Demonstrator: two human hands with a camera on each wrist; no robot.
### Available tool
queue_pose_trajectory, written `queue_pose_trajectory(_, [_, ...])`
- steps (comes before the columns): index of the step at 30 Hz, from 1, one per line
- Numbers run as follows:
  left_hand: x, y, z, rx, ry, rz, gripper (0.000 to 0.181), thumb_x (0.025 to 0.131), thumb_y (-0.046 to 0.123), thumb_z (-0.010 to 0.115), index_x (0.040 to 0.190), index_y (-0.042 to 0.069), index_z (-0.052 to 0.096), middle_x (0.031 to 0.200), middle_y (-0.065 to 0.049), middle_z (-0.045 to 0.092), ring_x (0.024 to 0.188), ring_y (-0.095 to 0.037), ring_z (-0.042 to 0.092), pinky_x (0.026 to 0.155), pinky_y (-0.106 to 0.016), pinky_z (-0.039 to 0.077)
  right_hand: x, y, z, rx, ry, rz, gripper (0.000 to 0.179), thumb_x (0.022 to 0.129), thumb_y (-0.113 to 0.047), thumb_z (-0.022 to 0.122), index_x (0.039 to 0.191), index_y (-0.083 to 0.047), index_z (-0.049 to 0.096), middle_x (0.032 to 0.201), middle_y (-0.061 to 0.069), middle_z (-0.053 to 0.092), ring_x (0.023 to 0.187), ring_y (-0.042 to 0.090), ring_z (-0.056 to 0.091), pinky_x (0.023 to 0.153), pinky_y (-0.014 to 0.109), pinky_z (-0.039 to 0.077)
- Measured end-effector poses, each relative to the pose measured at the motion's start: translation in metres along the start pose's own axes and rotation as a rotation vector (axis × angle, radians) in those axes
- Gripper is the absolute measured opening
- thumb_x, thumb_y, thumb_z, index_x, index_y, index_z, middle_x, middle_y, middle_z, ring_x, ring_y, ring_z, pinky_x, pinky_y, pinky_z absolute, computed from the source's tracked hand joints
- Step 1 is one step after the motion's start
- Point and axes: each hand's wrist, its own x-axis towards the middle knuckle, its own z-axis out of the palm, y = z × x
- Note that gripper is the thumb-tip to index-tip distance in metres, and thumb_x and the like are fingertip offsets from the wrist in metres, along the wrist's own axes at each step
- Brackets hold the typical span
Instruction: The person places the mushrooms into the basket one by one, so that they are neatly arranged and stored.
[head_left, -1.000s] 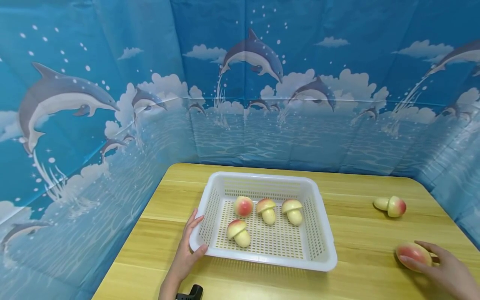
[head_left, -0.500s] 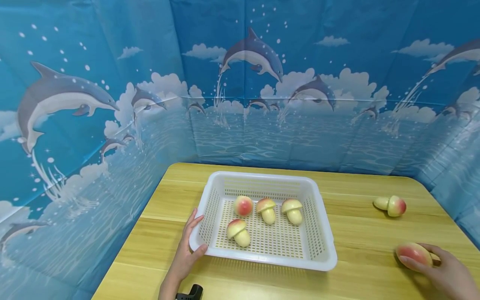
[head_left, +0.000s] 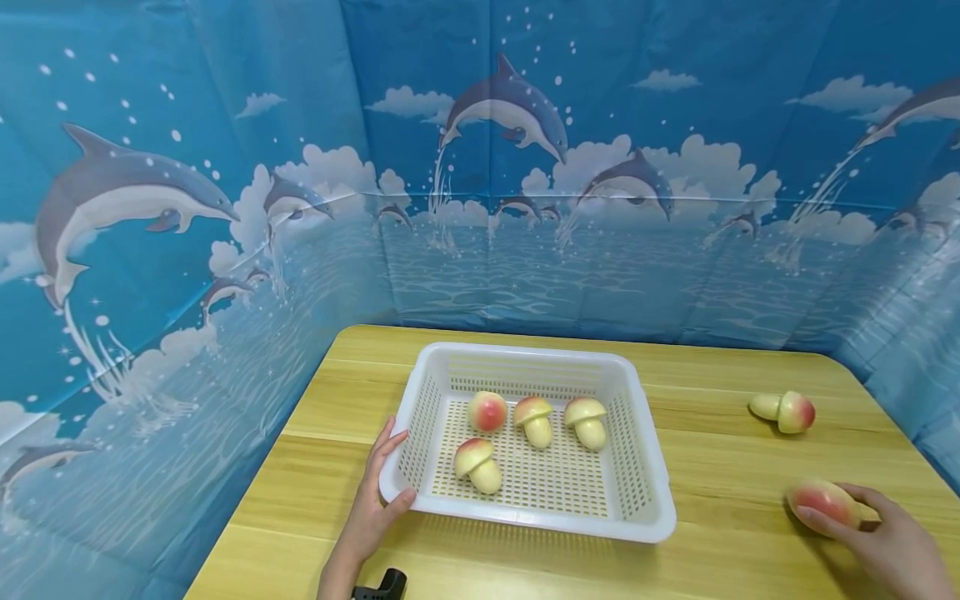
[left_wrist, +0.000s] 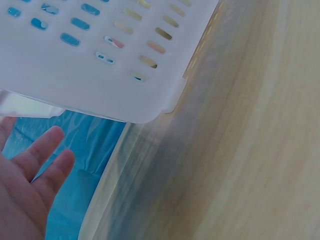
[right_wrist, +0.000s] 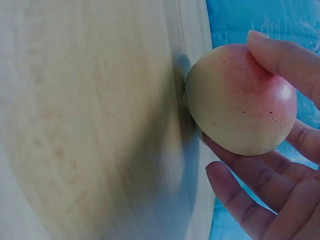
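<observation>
My left hand (head_left: 369, 500) holds the near left corner of a white plastic basket (head_left: 525, 518), thumb on the front rim and a fingertip over the left rim. Other fingers (left_wrist: 55, 172) of that hand stretch out below the basket wall in the left wrist view. At the right of the table, my right hand (head_left: 892, 537) grips a toy mushroom (right_wrist: 240, 100) with a glossy pale-yellow and pink-red cap. Its thumb lies on top and the fingers beneath; the stem is mostly hidden. Lying in the basket are several similar toy mushrooms (head_left: 588, 423), one showing only its round cap (head_left: 487, 412).
Another toy mushroom (head_left: 783, 412) lies on its side at the back right of the wood-grain table (head_left: 720, 483). Blue dolphin-print curtains (head_left: 600, 275) enclose the back and sides. A black strap device (head_left: 382, 585) sits at the left wrist.
My right hand has shifted very slightly left with the toy mushroom in its grip. The left hand stays at the basket corner.
</observation>
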Motion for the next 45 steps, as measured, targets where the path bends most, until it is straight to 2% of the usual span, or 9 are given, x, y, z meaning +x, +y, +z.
queue_pose_trajectory(5, [0.0,0.0,0.0,0.004,0.0,0.001,0.07,0.081,0.011,0.062,0.145,0.014,0.034,0.158,-0.004,0.006,0.139,-0.037,0.014,0.099,-0.035,0.032,-0.001,-0.002,0.001,-0.001,0.03,0.006,0.085,0.082,-0.055,0.065,0.127,0.012,0.039,0.115,0.042,0.046,0.079,0.039,0.059,0.062,0.043,0.047])
queue_pose_trajectory(12, [-0.001,0.0,0.0,0.003,0.003,0.016,0.07,0.081,0.012,0.061,0.145,0.013,0.035,0.158,-0.006,0.006,0.138,-0.039,0.013,0.098,-0.057,0.028,0.0,-0.007,0.002,-0.012,0.059,-0.039,0.085,0.081,-0.055,0.066,0.125,0.013,0.041,0.111,0.041,0.049,0.074,0.034,0.06,0.058,0.04,0.046])
queue_pose_trajectory(16, [-0.001,0.0,0.0,-0.001,0.007,0.02,0.069,0.081,0.013,0.061,0.145,0.013,0.035,0.158,-0.006,0.006,0.138,-0.04,0.012,0.098,-0.063,0.026,0.002,-0.011,0.003,-0.01,0.086,-0.093,0.082,0.082,-0.053,0.067,0.123,0.014,0.043,0.107,0.039,0.051,0.075,0.033,0.058,0.055,0.034,0.042])
queue_pose_trajectory(25, [-0.001,-0.001,0.001,0.009,0.01,0.005,0.069,0.081,0.014,0.062,0.145,0.014,0.035,0.158,-0.006,0.006,0.138,-0.041,0.013,0.098,-0.061,0.027,0.003,-0.019,0.003,0.008,0.102,-0.187,0.078,0.082,-0.049,0.069,0.124,0.012,0.045,0.103,0.035,0.058,0.074,0.029,0.059,0.055,0.031,0.041])
queue_pose_trajectory(31, [-0.001,0.002,0.0,0.016,0.01,-0.007,0.07,0.081,0.013,0.062,0.145,0.015,0.035,0.158,-0.004,0.007,0.139,-0.037,0.014,0.1,-0.044,0.031,0.006,-0.03,0.003,0.017,0.101,-0.195,0.078,0.082,-0.05,0.068,0.125,0.011,0.045,0.103,0.033,0.057,0.07,0.023,0.056,0.053,0.031,0.04])
queue_pose_trajectory(33, [-0.001,0.003,0.0,0.018,0.009,-0.009,0.07,0.081,0.013,0.062,0.145,0.015,0.035,0.158,-0.004,0.007,0.139,-0.037,0.014,0.1,-0.042,0.031,0.006,-0.034,0.004,0.016,0.107,-0.204,0.077,0.082,-0.049,0.068,0.125,0.01,0.046,0.101,0.03,0.057,0.068,0.021,0.053,0.052,0.031,0.039])
queue_pose_trajectory(39, [0.0,0.001,0.0,0.008,0.006,-0.004,0.069,0.082,0.014,0.062,0.145,0.016,0.035,0.158,-0.005,0.006,0.139,-0.038,0.012,0.099,-0.058,0.026,0.006,-0.041,0.006,0.026,0.103,-0.266,0.071,0.082,-0.046,0.07,0.125,0.006,0.05,0.105,0.029,0.058,0.069,0.018,0.054,0.053,0.03,0.04])
queue_pose_trajectory(45, [0.0,0.001,0.0,0.01,0.003,-0.007,0.07,0.081,0.013,0.062,0.146,0.016,0.034,0.158,-0.004,0.006,0.139,-0.038,0.011,0.1,-0.055,0.027,0.008,-0.052,0.007,0.036,0.109,-0.305,0.069,0.082,-0.045,0.071,0.124,0.006,0.051,0.104,0.029,0.058,0.068,0.017,0.056,0.054,0.033,0.042])
